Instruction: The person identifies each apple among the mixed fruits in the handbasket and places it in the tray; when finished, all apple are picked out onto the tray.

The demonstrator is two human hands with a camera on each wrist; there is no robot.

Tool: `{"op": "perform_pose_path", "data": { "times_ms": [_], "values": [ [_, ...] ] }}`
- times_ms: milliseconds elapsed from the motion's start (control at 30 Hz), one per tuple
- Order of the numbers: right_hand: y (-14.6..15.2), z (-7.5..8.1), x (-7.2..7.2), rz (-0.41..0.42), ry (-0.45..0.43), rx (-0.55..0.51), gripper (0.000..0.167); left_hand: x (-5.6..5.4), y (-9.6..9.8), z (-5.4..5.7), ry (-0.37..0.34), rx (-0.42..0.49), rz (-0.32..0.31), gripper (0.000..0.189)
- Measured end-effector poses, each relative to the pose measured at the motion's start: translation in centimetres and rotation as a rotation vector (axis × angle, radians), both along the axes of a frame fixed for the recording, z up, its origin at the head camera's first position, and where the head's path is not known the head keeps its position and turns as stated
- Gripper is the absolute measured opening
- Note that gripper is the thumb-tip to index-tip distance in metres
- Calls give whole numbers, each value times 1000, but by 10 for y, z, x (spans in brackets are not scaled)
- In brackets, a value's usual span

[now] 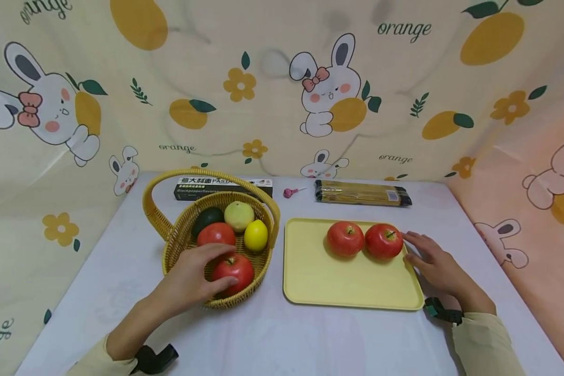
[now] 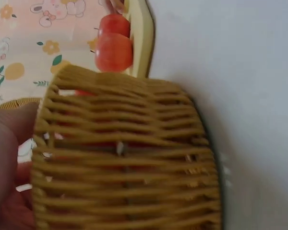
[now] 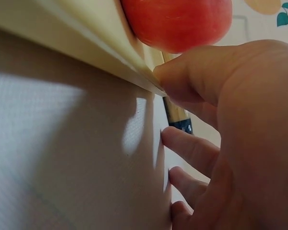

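Note:
Inside the wicker basket point(image 1: 169, 256), my left hand point(image 1: 188, 279) grips the front red apple point(image 1: 239, 270), with the thumb on its near side and the fingers reaching over its far side. In the left wrist view, the basket wall point(image 2: 129, 182) hides most of that apple. My right hand point(image 1: 439, 269) lies at the right edge of the yellow tray point(image 1: 348, 287). Its thumb point(image 3: 182, 79) touches the tray rim and its other fingers are spread on the table. Two red apples point(image 1: 345, 239) stand side by side on the tray, the right one point(image 1: 383, 242) near my right fingertips.
Also in the basket are another red fruit point(image 1: 216, 234), a dark green fruit point(image 1: 208, 219), a pale round fruit point(image 1: 238, 215) and a lemon point(image 1: 256, 236). Behind stand a pasta box point(image 1: 192, 192), a wrapped lollipop point(image 1: 289, 192) and a pack of noodles point(image 1: 357, 193). The basket handle point(image 1: 152, 209) arches up.

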State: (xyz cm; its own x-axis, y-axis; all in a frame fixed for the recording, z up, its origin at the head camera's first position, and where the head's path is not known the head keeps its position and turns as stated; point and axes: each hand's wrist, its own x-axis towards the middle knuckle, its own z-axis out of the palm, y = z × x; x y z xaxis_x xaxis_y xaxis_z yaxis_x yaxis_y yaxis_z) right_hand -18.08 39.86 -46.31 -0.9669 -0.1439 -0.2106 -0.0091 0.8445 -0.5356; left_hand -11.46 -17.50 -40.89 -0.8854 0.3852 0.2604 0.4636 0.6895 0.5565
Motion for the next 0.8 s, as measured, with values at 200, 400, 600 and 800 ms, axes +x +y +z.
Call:
{"op": "perform_pose_path", "data": {
  "times_ms": [200, 400, 600, 800],
  "values": [
    [0, -1, 1, 1, -2, 7, 75, 2, 6, 8, -135, -94, 5, 58],
    [1, 0, 1, 5, -1, 1, 75, 3, 17, 11, -157, -112, 1, 57],
    [0, 1, 1, -3, -11, 1, 75, -1, 30, 7, -162, -80, 32, 67],
    [0, -1, 1, -8, -9, 4, 74, -6, 41, 7, -163, -109, 88, 80]
  ]
}}
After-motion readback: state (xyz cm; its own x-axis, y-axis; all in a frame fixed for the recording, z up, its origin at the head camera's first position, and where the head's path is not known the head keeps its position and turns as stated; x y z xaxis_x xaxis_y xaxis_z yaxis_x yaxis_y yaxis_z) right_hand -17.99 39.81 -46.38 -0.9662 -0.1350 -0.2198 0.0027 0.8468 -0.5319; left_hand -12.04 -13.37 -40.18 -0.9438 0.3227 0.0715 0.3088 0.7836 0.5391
